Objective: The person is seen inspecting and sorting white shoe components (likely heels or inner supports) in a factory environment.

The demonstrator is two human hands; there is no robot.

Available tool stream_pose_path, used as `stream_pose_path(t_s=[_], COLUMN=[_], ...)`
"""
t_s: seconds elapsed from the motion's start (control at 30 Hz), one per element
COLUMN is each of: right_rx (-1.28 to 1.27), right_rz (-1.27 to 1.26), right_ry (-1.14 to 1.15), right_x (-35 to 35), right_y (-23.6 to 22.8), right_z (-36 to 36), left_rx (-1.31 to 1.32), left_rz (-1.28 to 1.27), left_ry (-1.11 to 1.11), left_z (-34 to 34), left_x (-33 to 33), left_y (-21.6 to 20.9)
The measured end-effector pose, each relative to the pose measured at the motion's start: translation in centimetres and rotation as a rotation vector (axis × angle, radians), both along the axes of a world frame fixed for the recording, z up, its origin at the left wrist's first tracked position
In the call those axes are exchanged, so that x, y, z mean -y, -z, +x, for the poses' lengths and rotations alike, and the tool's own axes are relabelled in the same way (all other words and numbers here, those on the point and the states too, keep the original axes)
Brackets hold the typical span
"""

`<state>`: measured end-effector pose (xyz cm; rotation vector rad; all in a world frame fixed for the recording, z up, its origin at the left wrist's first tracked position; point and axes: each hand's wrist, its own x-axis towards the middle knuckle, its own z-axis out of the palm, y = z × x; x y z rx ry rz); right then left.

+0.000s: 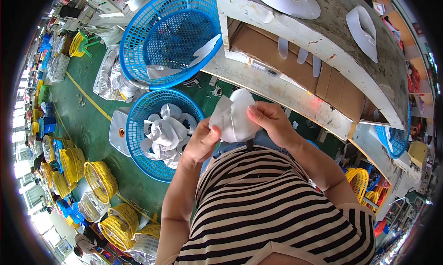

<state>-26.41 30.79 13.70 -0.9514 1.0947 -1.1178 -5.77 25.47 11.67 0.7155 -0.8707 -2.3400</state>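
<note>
A white, curved piece that looks like a shoe upper is held up in front of my body between both hands. My left hand grips its left edge, thumb on the near face. At its right side, my right hand pinches it with thumb and fingers. Part of the piece stands up as a pointed flap, and a rounded part rises beside it. Fingers behind the piece are hidden. Left of my hands, a blue basket holds several similar white uppers.
A second blue basket with a few white pieces leans beside the worn workbench. Two white shoe uppers lie on the bench top. Cardboard lines its shelf. Yellow baskets crowd the green floor at left.
</note>
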Motion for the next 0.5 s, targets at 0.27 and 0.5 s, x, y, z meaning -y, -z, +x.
stream_pose_path(t_s=[0.27,0.5], right_rx=[-0.128,0.415], right_rz=[-0.078,0.233], right_ry=[-0.058,0.038], right_x=[0.2,1.1], right_y=[-1.1,-1.4], right_z=[-0.7,-0.7], left_rx=[0.117,0.0], left_rz=[-0.028,0.094], left_ry=[-0.152,-0.255], left_z=[-1.6,-2.6], left_x=[0.2,0.3], left_y=[-2.2,-2.0])
